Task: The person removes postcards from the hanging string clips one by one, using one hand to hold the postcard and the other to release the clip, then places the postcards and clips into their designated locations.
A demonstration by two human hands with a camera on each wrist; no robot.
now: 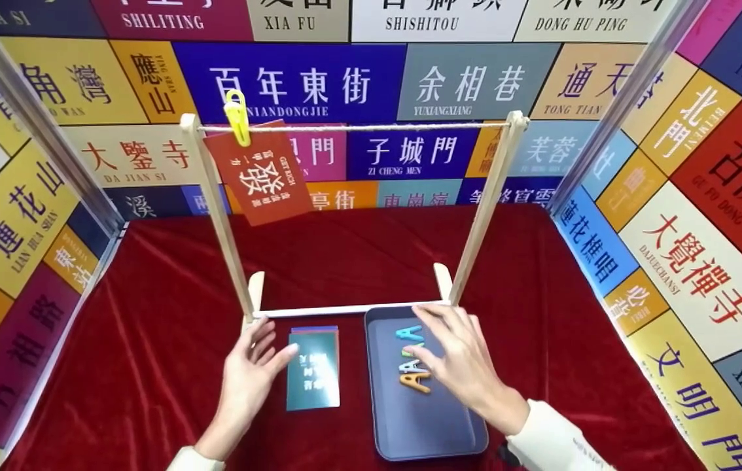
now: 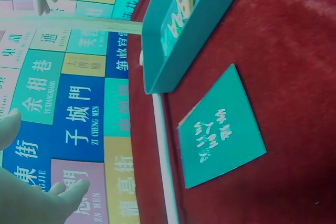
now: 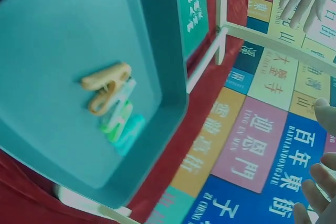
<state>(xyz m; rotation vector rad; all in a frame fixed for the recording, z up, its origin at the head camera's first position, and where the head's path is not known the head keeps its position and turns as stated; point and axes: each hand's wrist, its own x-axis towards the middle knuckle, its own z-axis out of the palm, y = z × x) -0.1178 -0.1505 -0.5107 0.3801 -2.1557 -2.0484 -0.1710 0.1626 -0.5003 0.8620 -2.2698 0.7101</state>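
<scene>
My left hand [image 1: 250, 369] is held just left of a stack of cards [image 1: 313, 376], its fingers relaxed and nothing in them. Over the right part of a grey tray [image 1: 426, 435] hovers my right hand [image 1: 466, 356], fingers loosely bent and holding nothing. In the tray lie several small clothespins, among them an orange one [image 1: 415, 381] and a blue one [image 1: 408, 333]; the right wrist view shows a green one [image 3: 118, 118] too. A red card [image 1: 266, 180] with Chinese characters hangs tilted from a string, gripped by a yellow clothespin [image 1: 238, 119].
A wooden frame [image 1: 479, 209] stands behind the tray and cards, with the string [image 1: 377, 127] across its top and a white bar [image 1: 325, 310] along its base. Dark red cloth [image 1: 148, 340] covers the table. Panels of colourful place-name signs [image 1: 292, 82] wall in three sides.
</scene>
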